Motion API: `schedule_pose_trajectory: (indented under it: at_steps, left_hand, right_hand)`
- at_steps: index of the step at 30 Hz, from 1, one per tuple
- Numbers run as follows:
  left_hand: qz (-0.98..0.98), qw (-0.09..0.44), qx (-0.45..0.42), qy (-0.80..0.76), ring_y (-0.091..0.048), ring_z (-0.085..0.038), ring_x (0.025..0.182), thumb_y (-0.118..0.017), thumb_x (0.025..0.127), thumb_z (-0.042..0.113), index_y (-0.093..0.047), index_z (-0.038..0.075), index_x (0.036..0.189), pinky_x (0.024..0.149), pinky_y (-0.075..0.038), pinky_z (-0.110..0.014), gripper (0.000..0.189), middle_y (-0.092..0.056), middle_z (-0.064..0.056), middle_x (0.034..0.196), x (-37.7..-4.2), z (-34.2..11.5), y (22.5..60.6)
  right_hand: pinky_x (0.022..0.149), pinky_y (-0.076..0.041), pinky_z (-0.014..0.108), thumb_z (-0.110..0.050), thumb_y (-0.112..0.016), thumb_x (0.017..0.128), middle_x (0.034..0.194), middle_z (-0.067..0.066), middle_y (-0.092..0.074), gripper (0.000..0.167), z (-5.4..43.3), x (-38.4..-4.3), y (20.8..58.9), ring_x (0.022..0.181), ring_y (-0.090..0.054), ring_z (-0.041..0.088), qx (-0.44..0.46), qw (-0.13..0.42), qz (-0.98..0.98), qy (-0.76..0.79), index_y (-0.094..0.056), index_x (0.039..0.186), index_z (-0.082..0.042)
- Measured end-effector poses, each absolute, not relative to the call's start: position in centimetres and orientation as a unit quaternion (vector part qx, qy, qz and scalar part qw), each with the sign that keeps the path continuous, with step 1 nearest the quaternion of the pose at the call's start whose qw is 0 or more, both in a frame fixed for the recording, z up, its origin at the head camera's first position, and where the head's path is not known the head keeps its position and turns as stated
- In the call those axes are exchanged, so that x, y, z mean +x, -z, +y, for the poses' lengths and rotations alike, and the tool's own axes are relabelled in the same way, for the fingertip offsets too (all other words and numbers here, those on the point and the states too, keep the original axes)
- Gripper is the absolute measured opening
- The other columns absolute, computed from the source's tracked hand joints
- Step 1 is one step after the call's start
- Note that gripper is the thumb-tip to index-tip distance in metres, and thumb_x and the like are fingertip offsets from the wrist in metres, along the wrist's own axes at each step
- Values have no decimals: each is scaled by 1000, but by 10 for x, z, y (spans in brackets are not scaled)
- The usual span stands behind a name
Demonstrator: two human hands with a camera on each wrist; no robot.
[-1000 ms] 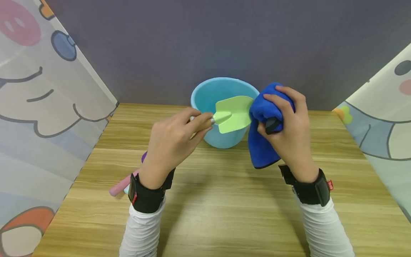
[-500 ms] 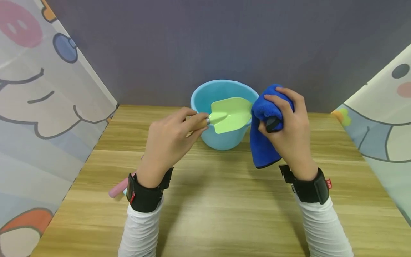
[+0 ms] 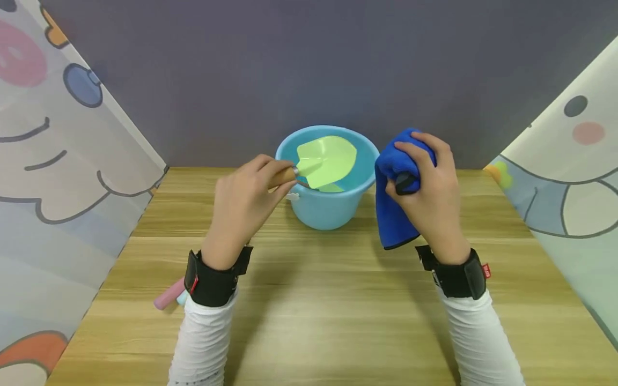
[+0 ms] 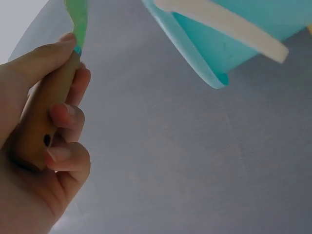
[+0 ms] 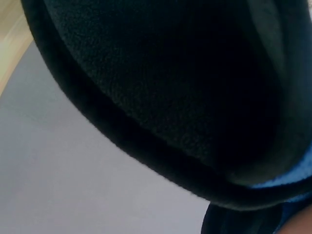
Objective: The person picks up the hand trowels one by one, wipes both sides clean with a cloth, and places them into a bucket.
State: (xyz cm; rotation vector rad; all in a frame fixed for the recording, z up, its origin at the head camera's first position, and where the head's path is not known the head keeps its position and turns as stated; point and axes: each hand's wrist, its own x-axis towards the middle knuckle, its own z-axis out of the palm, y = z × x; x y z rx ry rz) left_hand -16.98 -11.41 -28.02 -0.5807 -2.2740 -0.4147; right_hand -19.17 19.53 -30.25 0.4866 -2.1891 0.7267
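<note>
Left hand [image 3: 246, 195]: fingers and thumb curled around the wooden handle [image 3: 285, 176] of a green garden trowel [image 3: 333, 160]. Left wrist view confirms the grip: thumb along one side, fingers wrapped from the other, handle butt against the palm. Right hand [image 3: 431, 198]: fingers bent over a bunched blue cloth [image 3: 393, 214] with black edging, thumb on the near side, firm hold. A black patch shows by the thumb; cannot tell what it is. Right wrist view is mostly the cloth's dark underside and edging, only a bit of skin at the lower corner.

Trowel points away from the left hand toward the right-hand side, broad blade over the mouth of a light blue bucket [image 3: 323, 212]. Blade sits between the two hands, apart from the cloth; its height relative to the rim is unclear. Cloth hangs from the right hand just beside the bucket, lower end dangling above the wood-grain table [image 3: 338, 311]. Bucket stands on the table near the grey wall [image 3: 338, 64], its white bail [image 4: 229, 24] visible from the left wrist. A pink cylinder [image 3: 169, 294] lies by the left wrist strap [image 3: 212, 283], a pale blue item [image 3: 182, 298] next to it, partly hidden.
</note>
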Motion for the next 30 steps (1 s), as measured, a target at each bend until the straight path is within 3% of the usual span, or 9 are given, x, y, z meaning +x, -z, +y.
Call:
schedule_pose_trajectory:
  at_steps: [9,14,17,20,23,27,30]
  left_hand:
    - [-923,288,-233,101,-67,-18,69,-75,93,34,-77,16,102,50,-46,-35,20,-70,1,85,-221,-94,258]
    - [-946,159,-270,84,-63,-13,76,-71,97,32,-75,17,103,63,-51,-31,17,-69,3,91,-261,-73,264]
    - [-953,78,-276,94,-52,-12,76,-67,100,25,-71,13,89,67,-45,-29,17,-56,3,79,-278,-66,274]
    - [-955,28,-278,101,-42,-15,73,-62,100,15,-57,11,72,67,-36,-27,28,-38,2,72,-287,-64,284]
    - [-956,-6,-278,91,-39,-16,70,-61,97,9,-45,14,66,65,-33,-26,35,-33,1,70,-290,-66,289]
    - [-959,-67,-261,85,-40,-15,68,-62,97,10,-42,15,67,65,-34,-26,37,-34,2,70,-290,-67,291]
    - [-959,-106,-247,88,-41,-14,66,-67,98,14,-49,12,69,65,-35,-26,33,-36,2,68,-291,-66,292]
  right_hand:
    - [110,-43,63,-6,-81,79,151,13,-48,60,199,-192,304,139,-48,41,176,381,-859,-294,-62,135,-20]
    - [107,-45,65,-8,-80,80,151,13,-48,61,198,-193,305,138,-48,41,175,374,-864,-290,-61,136,-22]
    - [107,-45,65,-9,-80,81,151,13,-47,61,197,-193,306,138,-48,41,174,370,-865,-289,-60,137,-22]
    - [108,-44,65,-7,-81,80,151,14,-48,61,197,-192,306,138,-48,41,174,371,-863,-294,-61,136,-21]
    - [108,-44,64,-7,-81,80,150,14,-48,61,196,-192,306,138,-48,41,175,372,-862,-297,-61,136,-21]
    - [108,-44,65,-8,-81,81,151,15,-48,60,195,-193,304,138,-48,42,181,371,-862,-294,-61,136,-20]
    - [108,-45,65,-9,-81,81,151,15,-48,60,193,-194,304,138,-48,42,185,368,-864,-290,-60,137,-21]
